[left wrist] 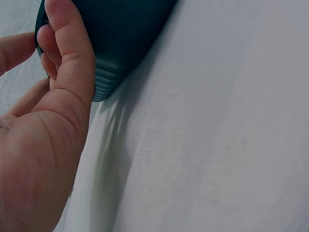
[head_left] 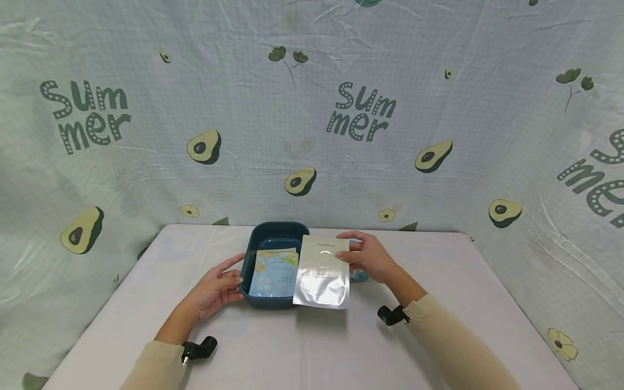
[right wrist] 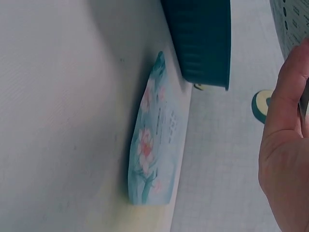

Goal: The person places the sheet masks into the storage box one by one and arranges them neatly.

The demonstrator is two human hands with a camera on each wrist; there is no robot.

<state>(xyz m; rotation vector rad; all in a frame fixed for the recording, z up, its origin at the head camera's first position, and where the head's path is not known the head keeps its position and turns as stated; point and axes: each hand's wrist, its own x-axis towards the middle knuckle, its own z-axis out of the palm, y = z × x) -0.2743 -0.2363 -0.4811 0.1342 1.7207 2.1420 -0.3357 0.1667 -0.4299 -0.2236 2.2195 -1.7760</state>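
**Head view: your right hand holds a silver sachet at the bin's right edge**

Your right hand (head_left: 368,257) pinches the silver sachet (head_left: 322,279) by its upper right side, raised above the table (head_left: 273,346). The sachet is a flat, upright-looking rectangle with rounded lower corners: matte cream toward the top, with faint lettering and a pale ring, then bright, wrinkled foil that catches the light lower down. A soft shadow falls on the table below it.

Your left hand (head_left: 216,287) has its fingers loosely apart, the tips against the left side of the dark teal bin (head_left: 271,304). Inside the bin lies a blue packet (head_left: 275,273) printed with map-like green and yellow patches.

The sachet covers the bin's right end and perhaps some of the packet's edge, so you cannot tell whether it touches the rim. Its lettering is too small to read. Your right hand and the sachet hide most of a pale blue flowered packet (right wrist: 154,140) on the table, which the right wrist view shows plainly, pink blossoms and all. That view cuts your right hand and the sachet off at the frame edge, leaving just a printed strip. The left wrist view crops the bin at the top.
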